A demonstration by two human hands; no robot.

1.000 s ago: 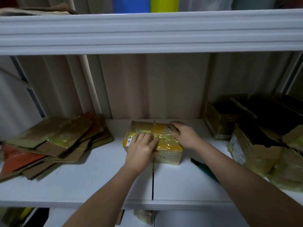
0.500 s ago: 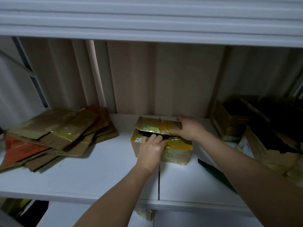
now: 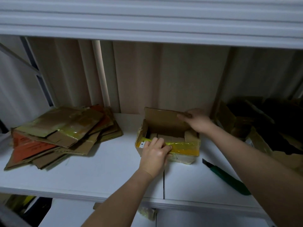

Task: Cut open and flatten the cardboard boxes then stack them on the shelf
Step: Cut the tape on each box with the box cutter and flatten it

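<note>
The white shelf [image 3: 98, 171] ran across your whole view, with another board close overhead. On its left lay the stack [image 3: 62, 133] of flattened cardboard, some sheets orange, some with yellow tape, fanned out untidily. At the far right, in shadow, sat a heap of unflattened boxes [image 3: 255, 128], too dark to count. The box [image 3: 168, 140] you were working on stood near the middle of the shelf, well apart from both piles, its top open and its far flap standing upright against the back panel. Your right hand [image 3: 197, 121] held that flap by its right edge, fingers curled over the top of it. Your left hand [image 3: 155, 154] gripped the near flap, which was folded down and covered in yellow tape, fingers hooked over its edge. The green knife [image 3: 227, 177] lay on the shelf just beside the box, to its right, under your right forearm, untouched.
</note>
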